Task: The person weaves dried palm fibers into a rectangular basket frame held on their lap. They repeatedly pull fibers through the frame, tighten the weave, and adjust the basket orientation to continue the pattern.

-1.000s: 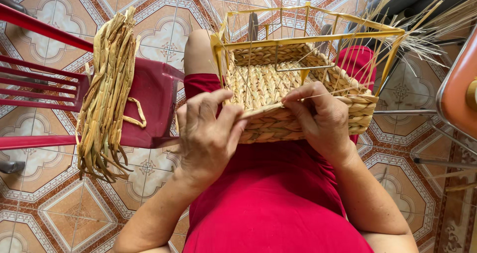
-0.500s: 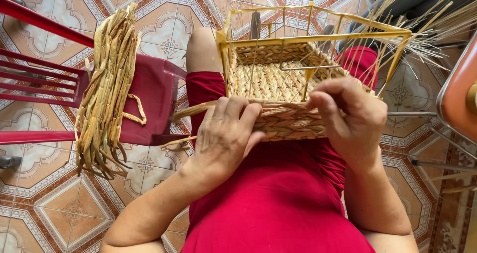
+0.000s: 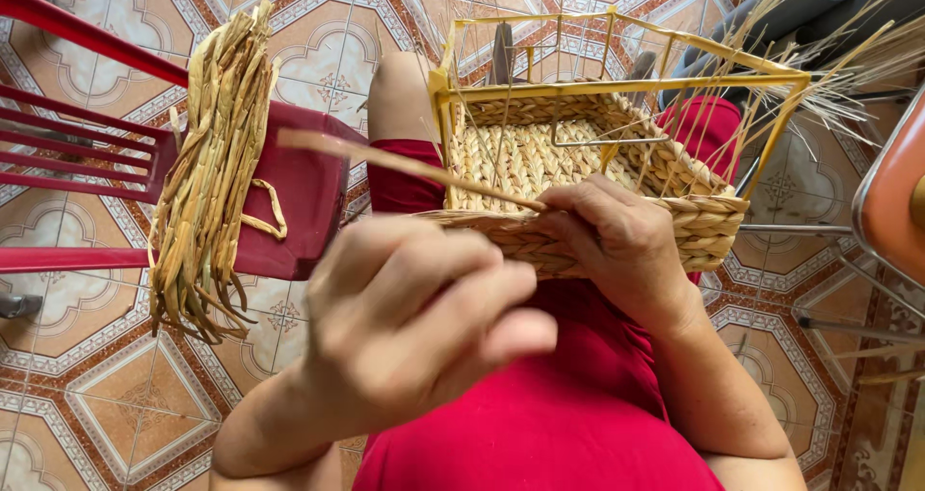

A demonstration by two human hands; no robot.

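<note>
Nearest the camera, the left hand (image 3: 419, 322) is seen raised and blurred, its fingers curled into a loose fist; whether anything is pinched inside it cannot be told. A long pale straw-coloured strand of dried reed (image 3: 405, 166) is stretched from up-left of that hand down to the right hand (image 3: 617, 236), where its end is met at the fingertips. The right hand is laid over the near wall of the half-woven rectangular basket of tan braided fibre (image 3: 708, 226), with its fingers pressed onto the weave and closed on the strand's end. The basket is rested on the lap, which is covered by a red garment (image 3: 568, 404), and is built around a yellow wire frame (image 3: 617, 88) whose thin uprights are left bare above the finished rows. The woven floor of the basket is shown inside the frame. To the left, a thick bundle of flat dried yellow-green reed strips (image 3: 207, 173) is draped over the seat of a red plastic chair (image 3: 87, 154). Beyond the basket, at the upper right, loose thin straw stalks (image 3: 848, 62) are fanned out. An orange seat with a metal frame (image 3: 891, 197) is cut off at the right edge, and patterned floor tiles (image 3: 96, 395) are spread beneath everything
</note>
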